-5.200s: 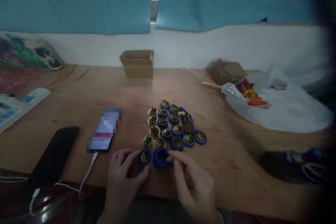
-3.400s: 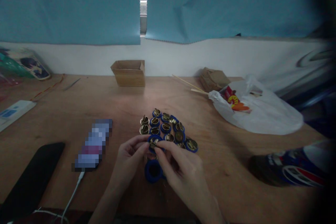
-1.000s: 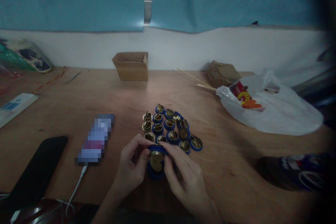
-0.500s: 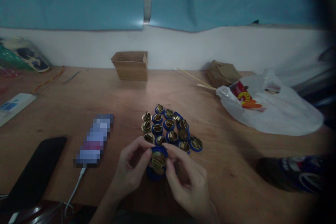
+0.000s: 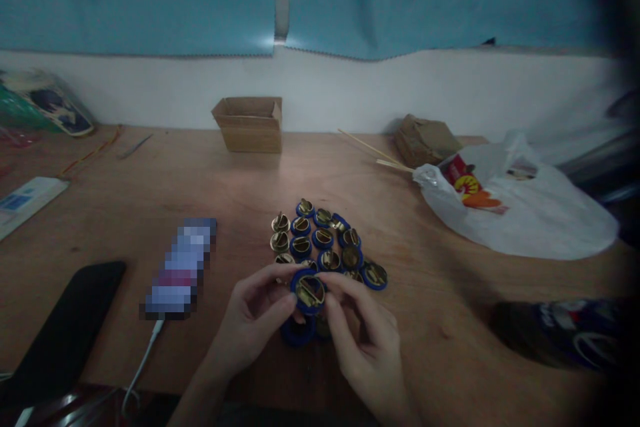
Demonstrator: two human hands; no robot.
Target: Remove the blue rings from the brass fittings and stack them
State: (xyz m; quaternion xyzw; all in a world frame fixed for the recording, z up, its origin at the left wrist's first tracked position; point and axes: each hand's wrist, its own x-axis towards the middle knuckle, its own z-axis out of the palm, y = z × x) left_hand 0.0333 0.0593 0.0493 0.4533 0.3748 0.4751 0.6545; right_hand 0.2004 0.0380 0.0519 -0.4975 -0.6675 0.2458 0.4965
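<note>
"What's closest, at the bottom of the frame?"

"The left hand (image 5: 255,320) and the right hand (image 5: 367,333), facing each other at lower centre. Thumb and fingers of each pinch the rim of a blue-edged disc (image 5: 309,292), one hand per side, its brass-coloured back tilted toward the camera."

"And below it?"

"A blue ring (image 5: 295,337) on the table (image 5: 440,280), partly hidden. A dark bottle (image 5: 560,333) lies at lower right, a black slab (image 5: 75,323) at lower left."

"Further up?"

"A pixelated phone (image 5: 183,270) with its cable, left of centre; mid-frame, a cluster of similar discs (image 5: 323,237), some without blue edges."

"At the back?"

"A white plastic bag (image 5: 555,213) at right, and an open cardboard box (image 5: 253,133) against the wall, upper centre."
</note>
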